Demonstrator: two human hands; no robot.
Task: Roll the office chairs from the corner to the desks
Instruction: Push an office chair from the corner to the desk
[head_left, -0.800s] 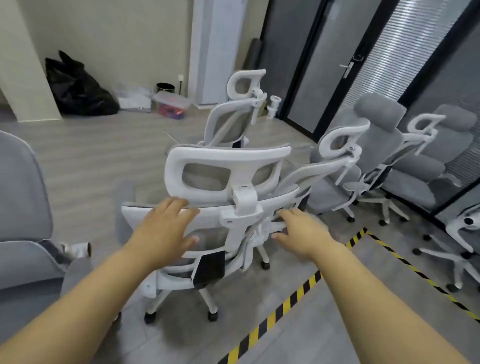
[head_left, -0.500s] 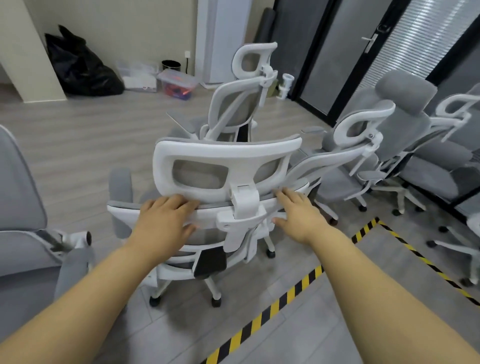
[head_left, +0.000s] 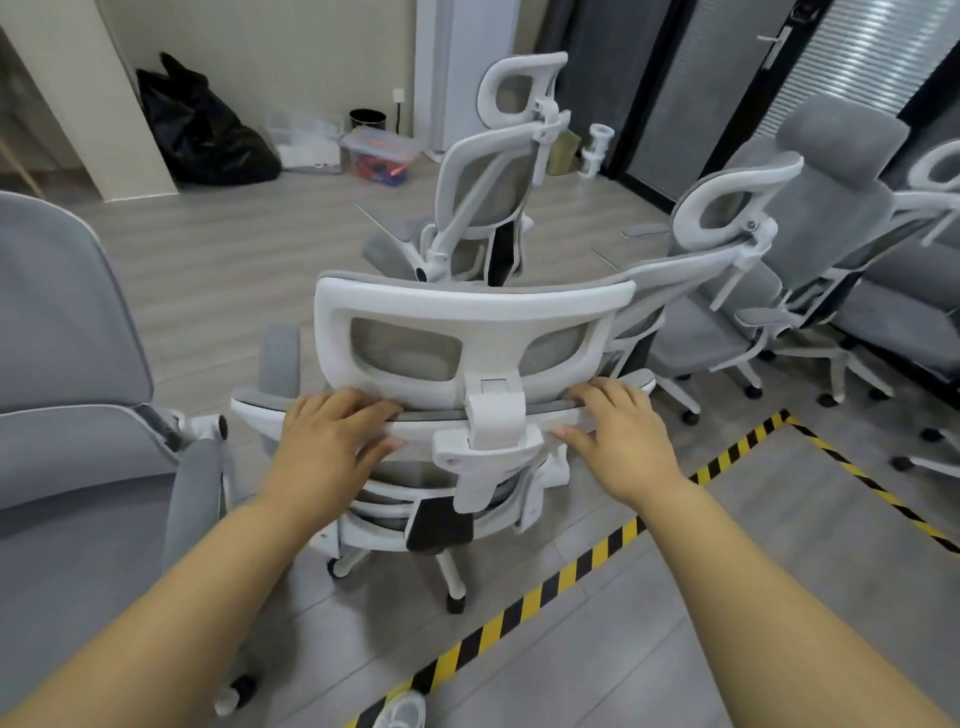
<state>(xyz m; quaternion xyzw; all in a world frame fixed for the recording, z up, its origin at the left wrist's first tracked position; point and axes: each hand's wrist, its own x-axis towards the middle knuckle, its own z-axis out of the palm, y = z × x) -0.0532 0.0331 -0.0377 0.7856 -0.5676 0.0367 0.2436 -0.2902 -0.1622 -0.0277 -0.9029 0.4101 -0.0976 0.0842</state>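
A white-framed office chair (head_left: 467, 312) with grey mesh stands right in front of me, its back toward me. My left hand (head_left: 327, 441) grips the top edge of the backrest left of the headrest bracket, fingers curled over the rim. My right hand (head_left: 618, 431) grips the same edge right of the bracket, thumb below the rim. The chair's castors (head_left: 454, 603) rest on the grey floor.
A second white chair (head_left: 493, 171) stands just beyond, several grey chairs (head_left: 810, 218) crowd the right. A grey upholstered chair (head_left: 62, 364) is close at my left. Yellow-black floor tape (head_left: 587, 561) runs diagonally below. A black bag (head_left: 202, 130) and a plastic box (head_left: 379, 156) lie by the far wall.
Both hands have settled onto the backrest's top edge and curled round it. The chair now sits closer and more centred before me.
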